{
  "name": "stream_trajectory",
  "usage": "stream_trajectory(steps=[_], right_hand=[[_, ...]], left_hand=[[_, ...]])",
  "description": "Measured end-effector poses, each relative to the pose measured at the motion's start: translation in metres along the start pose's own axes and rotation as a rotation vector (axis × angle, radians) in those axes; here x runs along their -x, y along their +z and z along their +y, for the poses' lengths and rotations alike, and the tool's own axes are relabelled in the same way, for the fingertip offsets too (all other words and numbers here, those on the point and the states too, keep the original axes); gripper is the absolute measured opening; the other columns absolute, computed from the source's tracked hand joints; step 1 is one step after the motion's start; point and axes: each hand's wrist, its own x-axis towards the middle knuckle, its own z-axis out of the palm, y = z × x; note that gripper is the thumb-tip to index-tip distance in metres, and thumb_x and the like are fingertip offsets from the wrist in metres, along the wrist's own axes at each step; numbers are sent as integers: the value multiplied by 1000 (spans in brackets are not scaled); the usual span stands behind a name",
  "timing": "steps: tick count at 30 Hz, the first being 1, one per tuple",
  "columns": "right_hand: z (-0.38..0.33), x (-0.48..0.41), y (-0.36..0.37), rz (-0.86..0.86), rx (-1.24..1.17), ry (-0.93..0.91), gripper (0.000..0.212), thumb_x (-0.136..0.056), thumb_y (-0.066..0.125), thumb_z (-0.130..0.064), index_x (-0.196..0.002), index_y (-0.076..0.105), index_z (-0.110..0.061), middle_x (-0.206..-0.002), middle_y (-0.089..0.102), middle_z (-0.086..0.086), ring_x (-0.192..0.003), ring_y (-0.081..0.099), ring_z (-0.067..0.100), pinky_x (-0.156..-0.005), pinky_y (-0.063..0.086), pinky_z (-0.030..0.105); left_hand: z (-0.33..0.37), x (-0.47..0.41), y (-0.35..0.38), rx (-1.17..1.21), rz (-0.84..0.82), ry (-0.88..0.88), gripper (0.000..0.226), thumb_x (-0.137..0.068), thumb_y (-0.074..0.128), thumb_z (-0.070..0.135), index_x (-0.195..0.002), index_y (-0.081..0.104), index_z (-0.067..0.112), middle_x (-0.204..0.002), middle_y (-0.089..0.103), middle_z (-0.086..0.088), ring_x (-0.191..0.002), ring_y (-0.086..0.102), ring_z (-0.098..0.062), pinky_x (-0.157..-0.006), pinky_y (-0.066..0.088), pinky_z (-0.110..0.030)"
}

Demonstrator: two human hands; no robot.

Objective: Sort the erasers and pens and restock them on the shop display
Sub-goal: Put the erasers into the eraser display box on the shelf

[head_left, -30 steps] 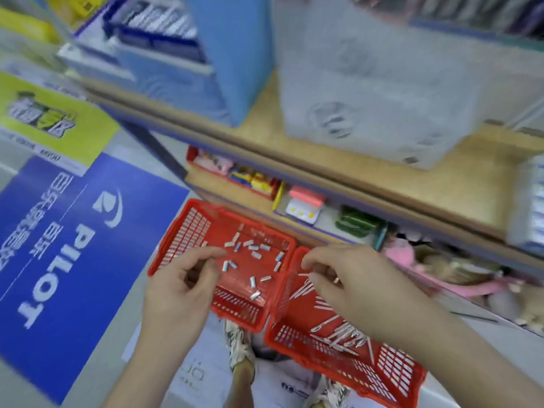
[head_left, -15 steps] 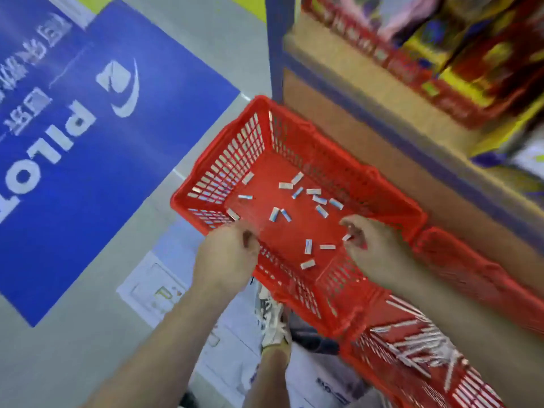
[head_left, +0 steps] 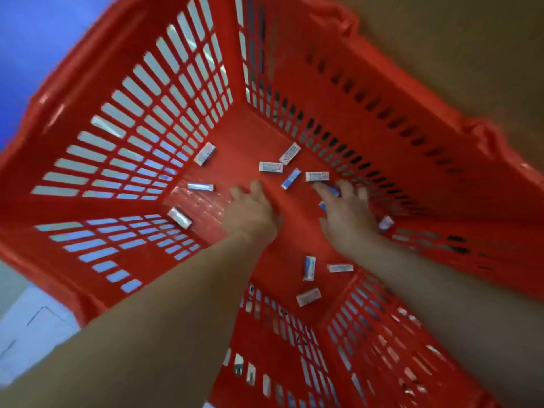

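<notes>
- Compared with half a second ago, the view is now much closer to the red basket (head_left: 368, 92). Both forearms reach deep inside it, where before the hands were only at its near edge.
- I judge that the picking of erasers is in progress. Nothing is restocked on the display yet.
- The erasers (head_left: 270, 166) lie loose on the basket floor, about a dozen of them. Some are beyond the fingertips, two are near the left wall, and three are near the front wall under the right forearm.
- The left hand (head_left: 250, 213) is low over the floor with its fingers bent downward. I cannot tell whether it holds anything.
- The right hand (head_left: 348, 219) has its fingers spread and nearly straight. They lie over a blue-and-white eraser (head_left: 334, 190), touching it but not yet gripping it.
- Pens are not clearly visible now.
- The eraser sleeves are white with blue print, and a few carry a small red round mark. The words on them are too blurred to read.
- The blue floor mat (head_left: 35, 33) shows only as a corner without letters. Earlier it read "PILOT".
- A brown shelf panel (head_left: 471, 54) stands just behind the basket.
</notes>
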Motion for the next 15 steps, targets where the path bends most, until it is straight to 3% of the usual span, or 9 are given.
stream_trajectory(steps=[3, 6, 8, 9, 11, 12, 15], right_hand=[[-4, -2, 11, 131, 52, -91, 52, -84, 56, -4, -130, 50, -26, -119, 49, 15, -107, 44, 39, -85, 43, 40], [1, -2, 16, 109, -44, -152, 41, -72, 65, -4, -110, 61, -19, -101, 56, 15, -94, 52, 38, -83, 44, 40], [-2, 0, 4, -4, -402, 10, 31, -68, 71, -9, -96, 59, -17, -86, 57, 10, -79, 56, 27, -72, 48, 34], [-9, 4, -8, -77, -721, 163, 26, -71, 71, -7, -91, 56, -16, -77, 56, 9, -68, 55, 23, -60, 49, 30], [-21, 19, -37, -247, -1375, 433, 15, -82, 60, -2, -85, 53, -16, -68, 51, 8, -57, 55, 20, -45, 47, 22], [-25, 31, -54, -319, -1574, 487, 15, -84, 53, -1, -83, 54, -16, -67, 51, 7, -56, 57, 20, -44, 48, 20], [-31, 71, -105, -466, -1819, 452, 25, -84, 40, -3, -79, 62, -13, -68, 54, 7, -54, 59, 17, -46, 47, 19]], left_hand=[[3, -4, 11, -33, 94, 105, 43, -80, 61, 18, -119, 43, 14, -122, 44, -19, -96, 61, -38, -85, 48, -40], [-2, -6, 10, 78, 85, 106, 35, -75, 64, 17, -108, 53, 15, -109, 57, -16, -98, 59, -33, -79, 48, -35], [-1, 1, -3, 440, -4, 5, 23, -73, 67, 15, -94, 58, 18, -85, 67, -10, -86, 65, -23, -70, 49, -28], [1, 8, -13, 671, -79, -54, 20, -74, 67, 12, -91, 59, 18, -73, 67, -8, -72, 66, -19, -63, 49, -25], [5, 29, -36, 983, -194, -111, 12, -78, 66, 11, -89, 64, 16, -66, 65, -5, -55, 57, -13, -54, 45, -20], [7, 44, -48, 1083, -226, -114, 6, -79, 66, 13, -85, 66, 16, -66, 64, -2, -56, 53, -12, -54, 44, -20], [12, 101, -83, 1303, -275, -80, 6, -84, 65, 21, -83, 69, 17, -71, 64, 4, -56, 48, -7, -54, 41, -18]])
